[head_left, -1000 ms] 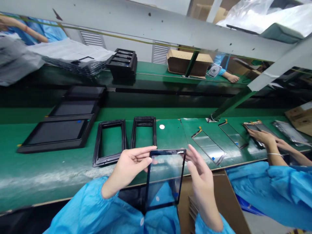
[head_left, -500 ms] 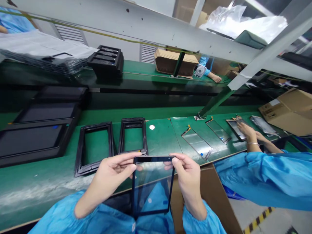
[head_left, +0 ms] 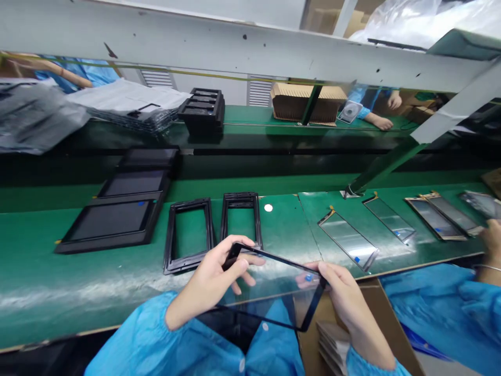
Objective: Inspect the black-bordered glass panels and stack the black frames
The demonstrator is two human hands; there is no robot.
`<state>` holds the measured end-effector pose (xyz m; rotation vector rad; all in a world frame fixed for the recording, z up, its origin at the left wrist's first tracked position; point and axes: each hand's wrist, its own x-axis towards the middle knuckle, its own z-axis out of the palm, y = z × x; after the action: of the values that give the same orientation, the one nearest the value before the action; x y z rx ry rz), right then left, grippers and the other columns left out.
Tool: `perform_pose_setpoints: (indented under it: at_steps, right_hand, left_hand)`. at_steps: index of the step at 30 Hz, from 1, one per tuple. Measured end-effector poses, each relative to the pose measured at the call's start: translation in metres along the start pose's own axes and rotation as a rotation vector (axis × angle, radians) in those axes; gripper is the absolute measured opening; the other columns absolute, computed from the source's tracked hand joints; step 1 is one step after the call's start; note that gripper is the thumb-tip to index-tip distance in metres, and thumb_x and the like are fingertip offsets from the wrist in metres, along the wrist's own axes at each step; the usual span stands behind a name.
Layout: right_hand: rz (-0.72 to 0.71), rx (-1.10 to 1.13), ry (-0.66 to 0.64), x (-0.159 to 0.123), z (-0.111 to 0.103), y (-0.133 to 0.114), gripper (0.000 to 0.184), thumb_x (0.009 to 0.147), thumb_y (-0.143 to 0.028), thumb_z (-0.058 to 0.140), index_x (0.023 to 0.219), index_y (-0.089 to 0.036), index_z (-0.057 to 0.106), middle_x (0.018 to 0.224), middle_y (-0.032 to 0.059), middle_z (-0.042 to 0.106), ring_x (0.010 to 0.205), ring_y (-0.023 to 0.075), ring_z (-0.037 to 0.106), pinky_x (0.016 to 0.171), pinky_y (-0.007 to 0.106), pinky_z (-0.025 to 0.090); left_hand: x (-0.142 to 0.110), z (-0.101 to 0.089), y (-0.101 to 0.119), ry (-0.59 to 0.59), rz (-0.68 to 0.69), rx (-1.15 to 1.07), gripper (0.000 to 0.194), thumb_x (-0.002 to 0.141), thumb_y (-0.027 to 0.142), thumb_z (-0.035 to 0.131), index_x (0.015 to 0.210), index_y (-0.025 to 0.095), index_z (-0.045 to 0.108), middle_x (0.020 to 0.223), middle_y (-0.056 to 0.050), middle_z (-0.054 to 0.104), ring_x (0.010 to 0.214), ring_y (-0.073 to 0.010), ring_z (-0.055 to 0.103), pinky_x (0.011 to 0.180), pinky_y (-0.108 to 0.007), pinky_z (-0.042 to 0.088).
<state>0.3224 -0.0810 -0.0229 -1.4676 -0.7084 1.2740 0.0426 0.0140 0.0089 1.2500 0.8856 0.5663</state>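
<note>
Thumb before and fingers behind, a blue-gowned person's left hand (head_left: 213, 274) is holding one corner of a glass panel (head_left: 270, 292), while the right hand (head_left: 344, 287) is pinching another. The panel is tilting at the green bench's (head_left: 97, 292) near edge. Beyond, two stacks of black frames (head_left: 170, 237) are lying between screens (head_left: 113, 222) at left and clear sheets (head_left: 346, 235) at right. Farther back, a carton (head_left: 307, 104) is standing.
</note>
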Motion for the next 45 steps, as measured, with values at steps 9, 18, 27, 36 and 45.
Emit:
perform_pose_setpoints:
  at_steps: [9, 18, 27, 36, 45]
  right_hand:
    - [-0.084, 0.042, 0.133, -0.008, 0.019, 0.000, 0.051, 0.080, -0.071, 0.080, 0.076, -0.020, 0.081, 0.065, 0.0110, 0.081, 0.064, 0.0330, 0.080, 0.066, 0.042, 0.066]
    - [-0.182, 0.079, 0.191, -0.018, 0.029, 0.002, 0.045, 0.090, -0.065, 0.075, 0.084, -0.021, 0.081, 0.062, 0.0067, 0.080, 0.056, 0.0274, 0.080, 0.057, 0.034, 0.065]
    - [-0.241, 0.017, 0.221, -0.022, 0.036, 0.001, 0.039, 0.086, -0.055, 0.084, 0.104, -0.020, 0.081, 0.075, 0.0102, 0.085, 0.063, 0.0265, 0.083, 0.061, 0.031, 0.067]
    - [-0.258, -0.090, 0.174, -0.032, 0.048, 0.003, 0.034, 0.091, -0.052, 0.079, 0.104, -0.021, 0.083, 0.075, 0.0082, 0.085, 0.064, 0.0270, 0.084, 0.064, 0.031, 0.069]
    - [-0.201, 0.011, -0.197, -0.014, 0.048, -0.003, 0.051, 0.091, -0.056, 0.080, 0.133, -0.027, 0.078, 0.083, 0.0046, 0.086, 0.080, 0.0248, 0.085, 0.080, 0.035, 0.068]
  left_hand:
    - [-0.002, 0.002, -0.014, 0.200, 0.024, -0.115, 0.050, 0.093, 0.056, 0.076, 0.121, 0.022, 0.053, 0.108, -0.017, 0.085, 0.068, -0.0258, 0.081, 0.050, -0.030, 0.061]
    - [-0.011, 0.011, 0.000, 0.309, 0.017, -0.171, 0.057, 0.084, 0.059, 0.085, 0.116, 0.022, 0.056, 0.095, -0.011, 0.086, 0.061, -0.0240, 0.078, 0.047, -0.029, 0.059]
    - [-0.001, -0.005, -0.011, 0.434, 0.442, 0.398, 0.043, 0.099, 0.032, 0.070, 0.141, 0.025, 0.062, 0.153, -0.014, 0.065, 0.134, -0.0340, 0.067, 0.106, -0.047, 0.058]
    - [0.027, 0.012, 0.000, -0.083, 0.789, 0.926, 0.028, 0.109, 0.026, 0.055, 0.115, 0.019, 0.081, 0.098, -0.004, 0.087, 0.083, -0.0238, 0.081, 0.079, -0.036, 0.061]
    - [0.014, 0.018, -0.004, -0.195, 0.345, 0.533, 0.040, 0.110, 0.036, 0.049, 0.141, 0.024, 0.072, 0.100, -0.006, 0.086, 0.084, -0.0233, 0.082, 0.079, -0.032, 0.062]
